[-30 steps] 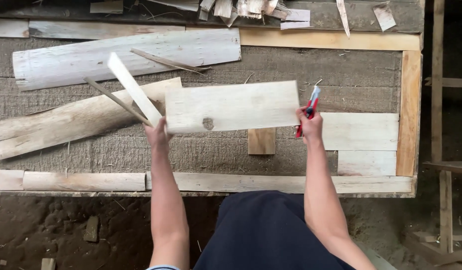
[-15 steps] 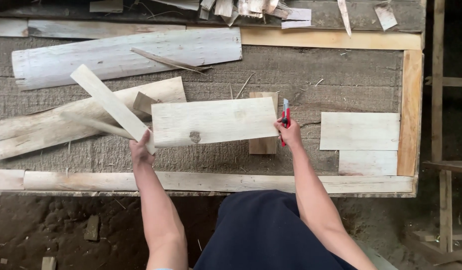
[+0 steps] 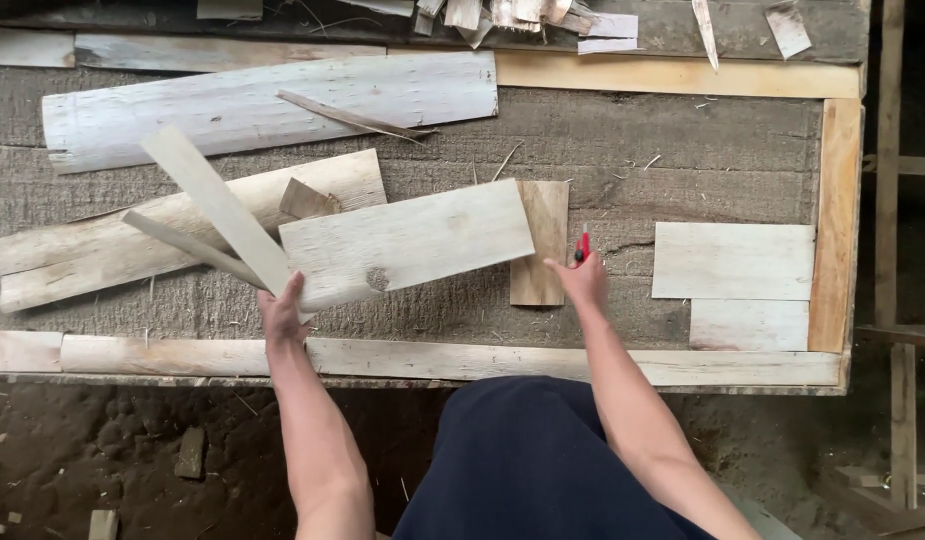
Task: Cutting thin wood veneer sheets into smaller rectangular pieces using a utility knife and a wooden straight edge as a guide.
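Head view: the pale rectangular wooden board with a dark knot (image 3: 408, 245) has come down and leftward since a second ago, and now lies tilted on the bench (image 3: 623, 140), overlapping the small brown upright wood block (image 3: 541, 240). The left hand (image 3: 283, 312) grips the board's lower left corner along with a narrow pale wood strip (image 3: 218, 205). The right hand (image 3: 583, 282) has let go of the board's right edge and is closed around a red-handled utility knife (image 3: 583, 243).
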